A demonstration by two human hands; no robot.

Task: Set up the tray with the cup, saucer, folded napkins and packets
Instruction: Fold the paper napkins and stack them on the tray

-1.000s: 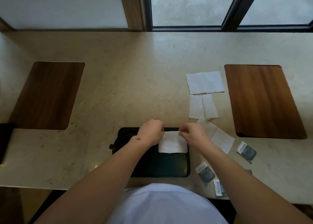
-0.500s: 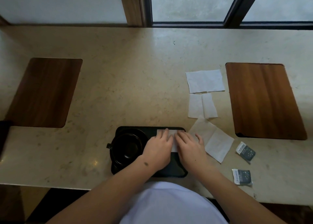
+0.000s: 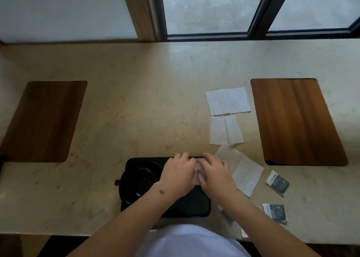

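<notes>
A black tray point(image 3: 187, 208) lies at the counter's near edge. A black cup on a black saucer point(image 3: 136, 180) fills its left end. My left hand point(image 3: 178, 176) and my right hand point(image 3: 215, 176) lie flat, side by side, pressing a white folded napkin point(image 3: 197, 169) onto the tray's right half; only a sliver of it shows between them. Three more white napkins lie to the right: one large point(image 3: 228, 101), one folded point(image 3: 226, 130), one partly unfolded point(image 3: 241, 171). Dark packets point(image 3: 277, 181) point(image 3: 274, 212) lie further right.
Two wooden inset boards sit in the beige stone counter, one at left point(image 3: 42, 120) and one at right point(image 3: 296, 120). A window and wall run along the back edge. Another packet edge point(image 3: 244, 233) peeks out by my right forearm.
My hands went from pinching the napkin's top corners above the tray to lying flat on it, pressing it down. The napkin is now almost covered.
</notes>
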